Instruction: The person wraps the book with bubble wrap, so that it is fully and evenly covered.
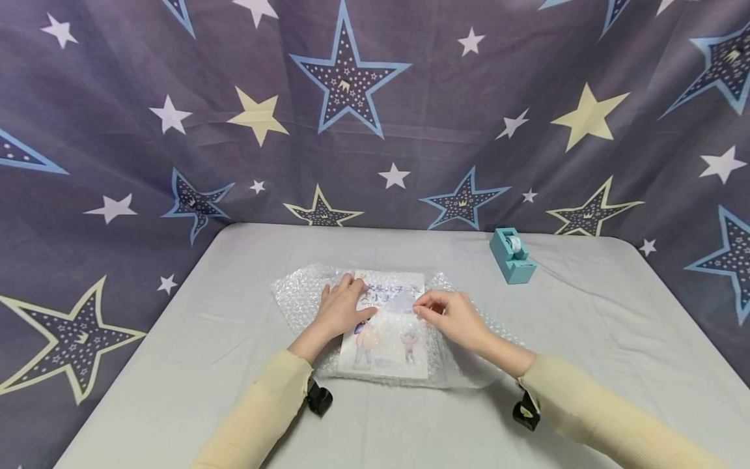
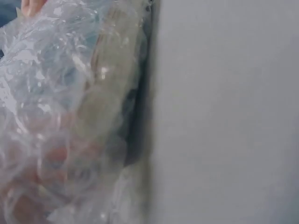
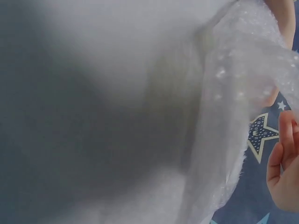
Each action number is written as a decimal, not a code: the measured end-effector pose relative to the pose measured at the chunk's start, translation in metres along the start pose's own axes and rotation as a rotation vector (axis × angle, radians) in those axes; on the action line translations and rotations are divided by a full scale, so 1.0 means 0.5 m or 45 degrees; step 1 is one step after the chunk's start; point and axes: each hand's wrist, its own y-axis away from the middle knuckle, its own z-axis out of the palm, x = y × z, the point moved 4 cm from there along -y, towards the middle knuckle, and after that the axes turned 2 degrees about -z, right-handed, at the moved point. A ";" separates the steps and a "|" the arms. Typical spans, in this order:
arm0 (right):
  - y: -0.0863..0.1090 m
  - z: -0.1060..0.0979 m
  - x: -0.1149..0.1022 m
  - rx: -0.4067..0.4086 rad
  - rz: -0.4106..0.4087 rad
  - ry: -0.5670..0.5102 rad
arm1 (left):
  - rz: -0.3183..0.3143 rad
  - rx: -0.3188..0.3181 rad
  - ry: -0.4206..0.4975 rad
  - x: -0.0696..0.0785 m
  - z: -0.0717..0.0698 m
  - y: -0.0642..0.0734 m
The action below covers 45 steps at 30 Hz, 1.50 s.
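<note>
My left hand rests with fingers spread on the bubble wrap and the book, most of the cover lying toward four o'clock from those fingertips. My right hand pinches a clear film between thumb and forefinger; from there the cover stretches toward eight o'clock. I can't tell whether it's tape. A teal tape dispenser stands at two o'clock.

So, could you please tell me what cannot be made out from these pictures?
Head view: part of the book, hidden by the left hand.
Head view: some lettering, too blurred to read.
Left wrist view: pinkish shapes, blurred by bubble wrap.
Right wrist view: part of the right hand, cut off by the right edge.
</note>
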 end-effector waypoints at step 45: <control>-0.056 0.059 0.076 -0.097 0.151 0.194 | 0.065 -0.003 0.059 -0.003 -0.007 -0.001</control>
